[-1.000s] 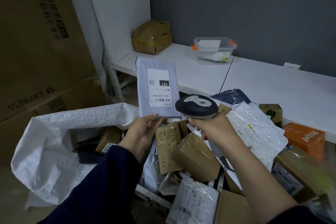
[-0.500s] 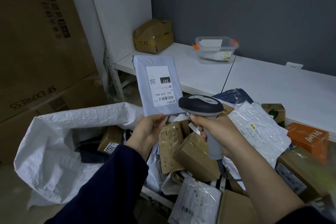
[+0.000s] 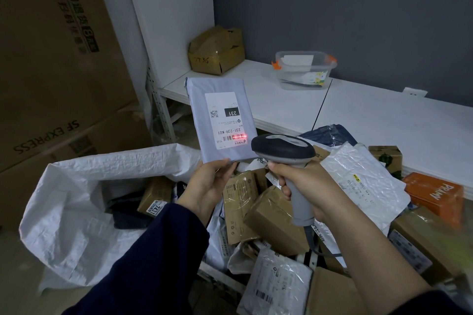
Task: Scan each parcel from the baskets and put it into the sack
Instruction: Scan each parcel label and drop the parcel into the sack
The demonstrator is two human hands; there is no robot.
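Head view: scanning a grey parcel (image 3: 220,120), mid-task.
Pinches the parcel upright by its lower edge with the left hand (image 3: 207,186); clasps the scanner (image 3: 284,148) by its handle in the right hand (image 3: 307,186), with red beam across the label's barcode (image 3: 234,137). Shows a few parcels already in the white sack (image 3: 76,212) at left. Leaves, at a guess, most of the work: this parcel to drop in, then the heaped basket pile (image 3: 276,217) below.

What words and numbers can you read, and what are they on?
"231": label on the grey parcel.
"231-239-K01": same label.
"SF EXPRESS": big cardboard box.
"PRAMY": orange box.
"7431": label on a brown box in the sack.
Handwritten number on the shelf box and other small print: unclear.
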